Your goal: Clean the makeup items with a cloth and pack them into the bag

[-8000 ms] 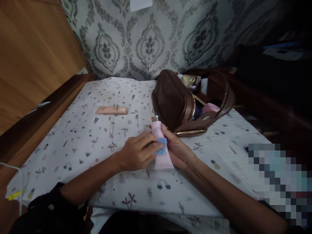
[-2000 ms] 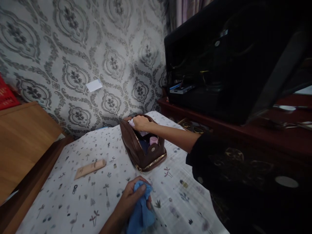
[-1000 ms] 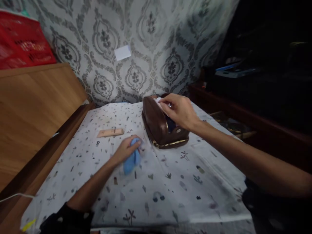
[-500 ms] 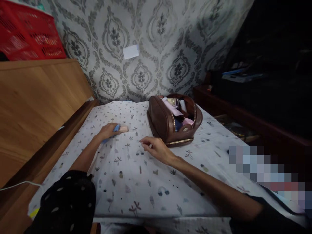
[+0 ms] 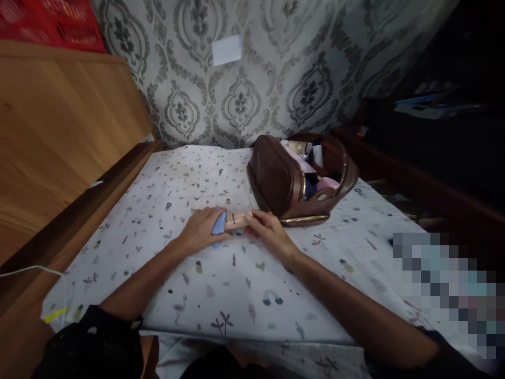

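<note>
Tube held at both ends
The left hand clamps one end with the cloth; the right hand pinches the other, near the bag

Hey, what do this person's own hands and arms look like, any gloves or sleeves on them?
The left hand and right hand are ungloved, the forearms bare. The left sleeve is black and loose with pale spots; the right sleeve is dark too, its pattern unclear.
</note>
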`<state>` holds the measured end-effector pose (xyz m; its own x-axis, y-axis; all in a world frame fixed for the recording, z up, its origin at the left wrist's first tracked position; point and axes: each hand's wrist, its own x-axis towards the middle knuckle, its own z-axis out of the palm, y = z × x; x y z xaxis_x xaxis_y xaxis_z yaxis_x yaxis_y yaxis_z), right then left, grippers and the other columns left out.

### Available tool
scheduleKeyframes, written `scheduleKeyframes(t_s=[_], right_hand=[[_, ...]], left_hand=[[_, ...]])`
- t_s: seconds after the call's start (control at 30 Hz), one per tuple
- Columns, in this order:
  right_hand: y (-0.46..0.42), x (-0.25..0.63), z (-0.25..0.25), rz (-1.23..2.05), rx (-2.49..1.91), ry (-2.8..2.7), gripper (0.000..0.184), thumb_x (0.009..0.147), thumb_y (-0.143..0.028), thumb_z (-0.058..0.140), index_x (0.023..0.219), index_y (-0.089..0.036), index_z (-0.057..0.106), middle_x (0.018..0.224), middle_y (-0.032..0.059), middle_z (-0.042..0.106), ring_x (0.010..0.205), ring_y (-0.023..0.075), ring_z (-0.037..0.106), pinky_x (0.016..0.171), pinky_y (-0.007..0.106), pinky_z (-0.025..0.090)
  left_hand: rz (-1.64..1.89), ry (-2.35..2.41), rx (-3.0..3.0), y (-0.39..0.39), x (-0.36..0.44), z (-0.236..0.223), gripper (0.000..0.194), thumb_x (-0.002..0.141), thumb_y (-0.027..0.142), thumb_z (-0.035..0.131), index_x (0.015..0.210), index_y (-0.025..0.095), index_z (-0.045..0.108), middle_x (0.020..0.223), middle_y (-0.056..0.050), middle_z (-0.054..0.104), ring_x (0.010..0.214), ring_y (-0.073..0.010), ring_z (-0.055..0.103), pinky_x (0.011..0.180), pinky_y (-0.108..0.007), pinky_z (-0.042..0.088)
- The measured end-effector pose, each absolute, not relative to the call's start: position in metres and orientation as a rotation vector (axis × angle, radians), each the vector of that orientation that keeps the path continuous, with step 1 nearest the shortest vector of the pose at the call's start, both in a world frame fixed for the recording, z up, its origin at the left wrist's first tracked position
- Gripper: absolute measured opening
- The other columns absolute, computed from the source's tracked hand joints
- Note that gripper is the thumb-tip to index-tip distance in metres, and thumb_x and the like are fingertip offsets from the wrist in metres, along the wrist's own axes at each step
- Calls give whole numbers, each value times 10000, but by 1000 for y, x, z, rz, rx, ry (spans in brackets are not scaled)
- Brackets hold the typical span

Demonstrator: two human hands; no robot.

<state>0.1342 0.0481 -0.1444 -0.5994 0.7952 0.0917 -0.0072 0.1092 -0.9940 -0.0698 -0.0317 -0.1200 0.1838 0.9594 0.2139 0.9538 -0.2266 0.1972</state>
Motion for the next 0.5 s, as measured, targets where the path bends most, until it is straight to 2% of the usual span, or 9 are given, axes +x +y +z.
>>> scheduleKeyframes(t_s=[0.13, 0.27, 0.4, 0.5], right_hand=[[43, 138, -137, 1516, -813, -1705, 478, 760, -610, 697, 926, -164, 655, 620, -32, 537, 531, 103, 457, 497, 240, 379], [41, 142, -132, 1509, -822, -1729, 499, 745, -540, 743, 1064, -165, 662, 742, 3, 596, 601, 120, 521, 532, 253, 426], [43, 144, -135, 1329, -695, -1869, 440, 782, -536, 726, 1060, -195, 701, 886, 41, 599, 684, 135, 562, 560, 265, 464], [44, 146, -136, 1168, -605, -1968, 398, 843, -507, 688, 1110, -213, 714, 871, 38, 579, 716, 142, 570, 610, 275, 498]], left_hand=[[490, 1949, 2359, -33, -75, -129, 514, 864, 499, 651, 1269, 210, 519, 1189, -111, 653, 1011, -284, 627, 834, -384, 491], [591, 1789, 2392, -34, -78, -128, 389, 883, 384, 612, 1213, 199, 522, 1146, -102, 644, 999, -259, 626, 811, -360, 510], [645, 1673, 2410, -35, -84, -127, 358, 911, 397, 568, 1204, 197, 526, 1124, -102, 642, 1005, -259, 618, 801, -357, 512], [630, 1667, 2399, -36, -87, -125, 366, 918, 416, 557, 1208, 195, 532, 1120, -107, 642, 1005, -262, 615, 800, -358, 509]])
